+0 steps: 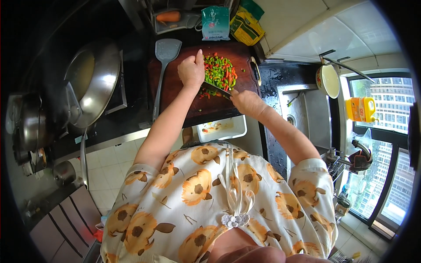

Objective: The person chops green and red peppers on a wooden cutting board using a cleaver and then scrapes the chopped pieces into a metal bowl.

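Note:
My right hand (248,102) grips the handle end of a kitchen knife (215,88), whose dark blade slants across a wooden cutting board (241,87). At the blade's other end is my left hand (191,71), fingers curled and thumb raised. The heel of that hand meets the blade, but whether its fingers hold the knife is hidden. Chopped red and green peppers (221,70) lie heaped just beyond the blade, with more bits on the near side. A grey spatula (161,70) lies along the board's left side.
A steel wok (98,88) stands on the stove at left. Behind the board are a teal packet (215,24), a yellow-green bag (248,26) and a tray with a carrot (168,16). A white bin (239,132) sits below the counter edge. The sink (315,113) is at right.

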A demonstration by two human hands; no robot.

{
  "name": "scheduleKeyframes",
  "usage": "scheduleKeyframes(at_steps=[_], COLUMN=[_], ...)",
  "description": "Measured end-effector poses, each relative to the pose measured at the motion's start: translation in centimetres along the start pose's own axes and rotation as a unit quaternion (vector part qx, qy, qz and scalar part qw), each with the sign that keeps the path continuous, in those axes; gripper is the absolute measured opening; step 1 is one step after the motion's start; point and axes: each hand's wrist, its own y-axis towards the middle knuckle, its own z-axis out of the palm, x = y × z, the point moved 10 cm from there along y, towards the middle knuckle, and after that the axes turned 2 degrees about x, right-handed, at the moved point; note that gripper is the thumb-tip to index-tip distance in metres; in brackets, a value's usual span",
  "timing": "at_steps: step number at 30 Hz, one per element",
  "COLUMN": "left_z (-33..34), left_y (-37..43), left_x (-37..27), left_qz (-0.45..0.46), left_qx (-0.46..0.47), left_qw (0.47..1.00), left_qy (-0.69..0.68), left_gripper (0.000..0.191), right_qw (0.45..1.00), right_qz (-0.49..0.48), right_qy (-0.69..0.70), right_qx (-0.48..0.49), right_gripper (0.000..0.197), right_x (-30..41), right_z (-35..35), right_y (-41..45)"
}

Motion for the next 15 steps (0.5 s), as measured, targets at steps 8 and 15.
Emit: scheduleKeyframes(at_steps=[8, 15], left_z=[-0.1, 0.1], left_y=[2.2, 0.6], left_x=[1.8, 1.0], left_qz=[0.005, 0.033], left_qx=[-0.010, 0.002], left_qw=[1.000, 0.999], left_qy=[-0.021, -0.044], left_gripper=[0.053, 0.052], right_qw=[0.989, 0.987], right_qz=[-0.032, 0.111], right_qy=[0.140, 0.108], right_qx=[-0.041, -0.034], right_gripper=[0.024, 0.026], right_x=[-0.1, 0.0], right_z=[-5.4, 0.5], right_y=[-1.6, -4.8])
